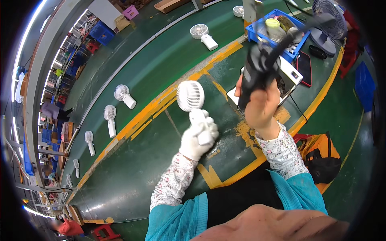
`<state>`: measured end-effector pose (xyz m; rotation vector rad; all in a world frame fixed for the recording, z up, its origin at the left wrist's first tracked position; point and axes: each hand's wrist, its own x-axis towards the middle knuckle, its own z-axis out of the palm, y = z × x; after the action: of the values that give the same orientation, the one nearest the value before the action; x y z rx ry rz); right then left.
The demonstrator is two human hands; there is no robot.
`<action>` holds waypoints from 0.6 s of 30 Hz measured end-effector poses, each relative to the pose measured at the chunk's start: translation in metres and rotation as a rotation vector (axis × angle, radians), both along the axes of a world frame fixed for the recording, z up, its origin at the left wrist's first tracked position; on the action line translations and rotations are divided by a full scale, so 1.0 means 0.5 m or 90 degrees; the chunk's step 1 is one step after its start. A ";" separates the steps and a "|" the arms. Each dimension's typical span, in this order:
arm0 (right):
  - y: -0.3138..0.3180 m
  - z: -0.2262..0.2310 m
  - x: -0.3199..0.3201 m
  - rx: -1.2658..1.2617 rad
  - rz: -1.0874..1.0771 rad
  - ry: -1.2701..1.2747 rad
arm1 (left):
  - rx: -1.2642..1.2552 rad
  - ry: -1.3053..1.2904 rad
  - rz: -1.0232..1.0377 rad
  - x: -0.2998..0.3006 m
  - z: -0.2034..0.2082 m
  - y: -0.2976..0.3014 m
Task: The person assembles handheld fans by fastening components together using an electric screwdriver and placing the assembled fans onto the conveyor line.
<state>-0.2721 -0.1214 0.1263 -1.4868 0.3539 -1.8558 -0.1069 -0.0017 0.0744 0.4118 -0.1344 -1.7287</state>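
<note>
Holding white round-headed plastic fan (190, 96) in gloved left grip (198, 137); black cylindrical tool (257, 68) in bare right grip (262, 106).

Floor (354, 172): green, yellow line | workbench (132, 172): green top, worn yellow edging | strip lights (20, 52): lit, left | metal frame (33, 80): grey | stool (105, 232): red, lower left

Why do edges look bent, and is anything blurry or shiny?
In the head view, the fisheye lens bends straight edges and leaves corners black; the black tool in the right hand is blurred, likely by motion; the white fan in the left hand looks sharper; glare marks the green bench.
</note>
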 end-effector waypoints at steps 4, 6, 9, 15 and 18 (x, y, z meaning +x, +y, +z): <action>0.004 0.024 0.005 0.101 0.032 0.044 | 0.051 0.062 -0.046 -0.077 -0.018 0.020; 0.012 0.026 0.013 0.152 0.058 0.047 | 0.151 -0.058 -0.016 -0.103 -0.011 0.024; 0.038 0.011 0.023 0.194 0.187 -0.029 | 0.179 -0.101 0.011 -0.124 -0.004 0.026; 0.066 0.004 0.037 0.191 0.256 -0.062 | 0.223 -0.210 0.060 -0.150 0.011 0.023; 0.067 0.003 0.040 0.196 0.261 -0.056 | 0.216 -0.215 0.074 -0.153 0.013 0.023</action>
<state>-0.2520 -0.0879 0.1276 -1.1632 0.2564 -1.4604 -0.1834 0.0098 0.0809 0.9439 -0.0567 -1.5575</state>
